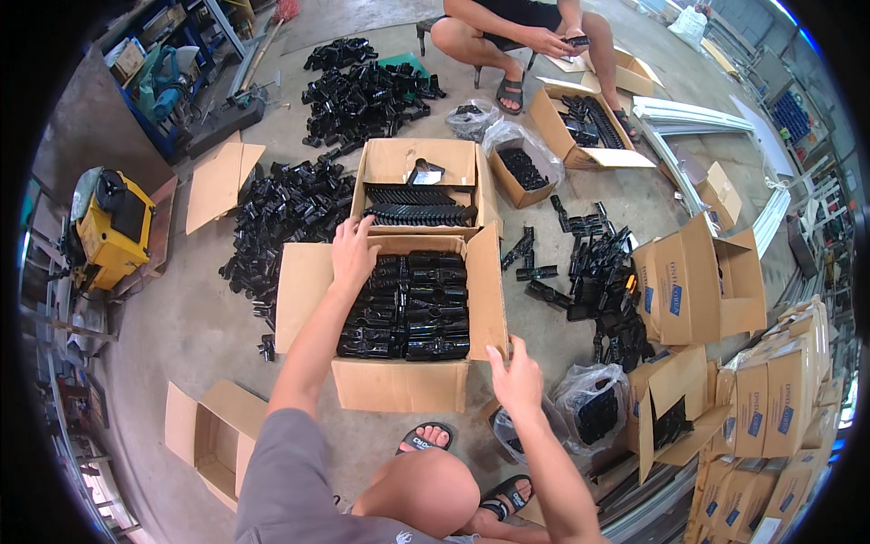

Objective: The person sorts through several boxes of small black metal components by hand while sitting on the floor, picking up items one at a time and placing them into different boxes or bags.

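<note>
An open cardboard box (399,388) stands in front of my knees, its flaps folded outward. Black shiny plastic or metal fittings (437,313) fill it in two neat columns. My left hand (353,254) is at the box's far left corner, fingers stretched and apart, with nothing held. By the near corner of the right flap (487,304) is my right hand (517,374), its thumb and forefinger spread; whether it touches the cardboard I cannot tell. Right behind stands a second box (370,168) with rows of black ribbed parts (421,207) and one loose fitting on top.
Piles of black fittings (294,213) lie left and right on the concrete floor. A person (544,41) sits opposite, holding a small black part. Open cartons (693,281), plastic bags of parts (594,403) and stacked boxes (770,408) line the right. An open carton (222,435) lies near left.
</note>
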`<state>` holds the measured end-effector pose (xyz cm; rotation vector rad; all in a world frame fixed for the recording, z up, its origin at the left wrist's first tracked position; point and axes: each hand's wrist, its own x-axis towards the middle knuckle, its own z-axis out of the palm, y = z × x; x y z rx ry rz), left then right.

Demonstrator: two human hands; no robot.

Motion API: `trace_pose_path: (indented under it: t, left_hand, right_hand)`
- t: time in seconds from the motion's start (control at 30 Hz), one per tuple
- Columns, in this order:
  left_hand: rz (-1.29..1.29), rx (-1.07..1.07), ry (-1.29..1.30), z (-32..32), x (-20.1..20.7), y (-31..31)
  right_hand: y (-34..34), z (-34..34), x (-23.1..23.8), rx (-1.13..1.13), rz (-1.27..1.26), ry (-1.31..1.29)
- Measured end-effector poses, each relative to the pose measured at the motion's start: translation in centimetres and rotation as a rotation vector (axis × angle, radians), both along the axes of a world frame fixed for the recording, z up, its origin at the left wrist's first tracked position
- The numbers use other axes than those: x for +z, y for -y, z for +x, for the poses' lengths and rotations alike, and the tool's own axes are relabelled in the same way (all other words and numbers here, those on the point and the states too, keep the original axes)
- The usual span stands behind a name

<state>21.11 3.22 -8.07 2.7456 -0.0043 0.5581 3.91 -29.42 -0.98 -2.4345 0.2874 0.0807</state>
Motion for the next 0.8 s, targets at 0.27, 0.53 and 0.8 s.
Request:
trace_pose_path:
  t: [0.27,0.53,0.8]
  left_hand:
    - [-0.481,0.033,-0.216,-19.0,2.8,-3.5]
    - [-0.805,-0.007,-0.491,-31.2,8.3,1.8]
    - [-0.950,-0.289,-0.378,-29.0,21.3,10.0]
  right_hand:
    - [14.7,-10.2,5.7,0.152,-0.480,-0.162]
    - [24.1,-18.0,5.8,-0.228,-0.382,-0.017]
    - [26.3,-21.5,2.8,-0.113,-0.100,-0.285]
